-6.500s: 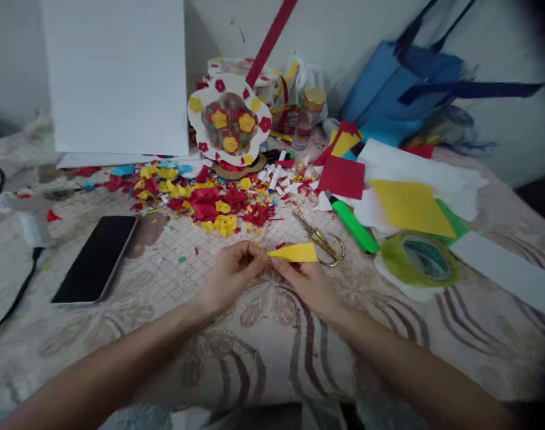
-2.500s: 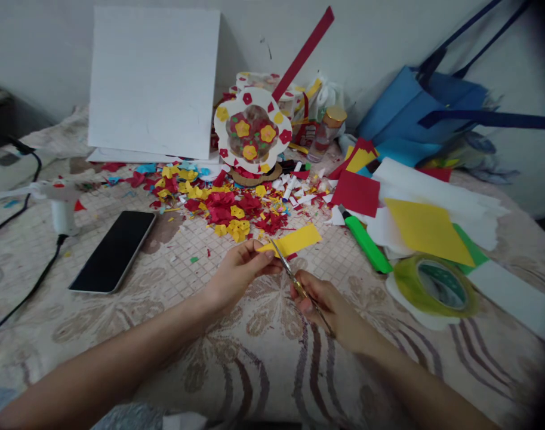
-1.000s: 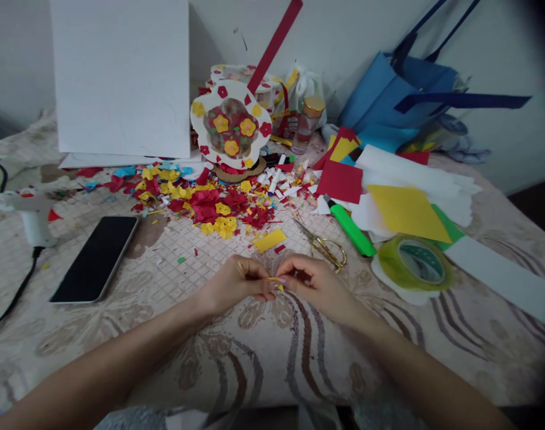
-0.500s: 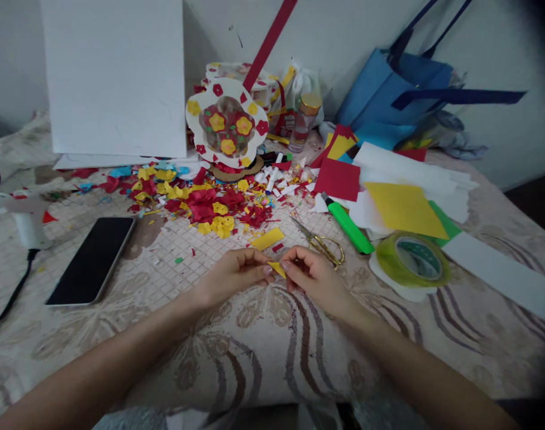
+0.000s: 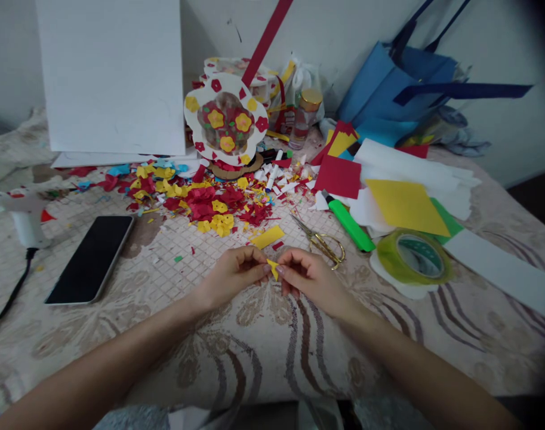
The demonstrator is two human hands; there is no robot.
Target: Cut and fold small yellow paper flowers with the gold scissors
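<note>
A small folded piece of yellow paper [image 5: 273, 270] is pinched between both hands above the patterned tablecloth. My left hand [image 5: 240, 272] grips its left edge between thumb and fingers, and my right hand [image 5: 305, 276] pinches its right side. Just beyond the fingers lies a yellow paper strip [image 5: 267, 236], with a tiny red scrap [image 5: 277, 245] beside it. Gold-handled scissors [image 5: 321, 242] rest open past my right hand. Farther back is a heap of red and yellow paper flowers [image 5: 205, 206] with many cut scraps around it.
A phone [image 5: 92, 260] and a white glue gun [image 5: 28, 221] lie at the left. To the right are a green cutter [image 5: 350, 225], a tape roll [image 5: 415, 258], and coloured paper sheets [image 5: 406, 206]. A flower-decorated lantern [image 5: 226, 119] and blue bag [image 5: 393, 83] stand behind.
The small yellow piece has shifted slightly left and turned more upright between my fingers. My right hand has moved a little left, and the camera view has shifted slightly.
</note>
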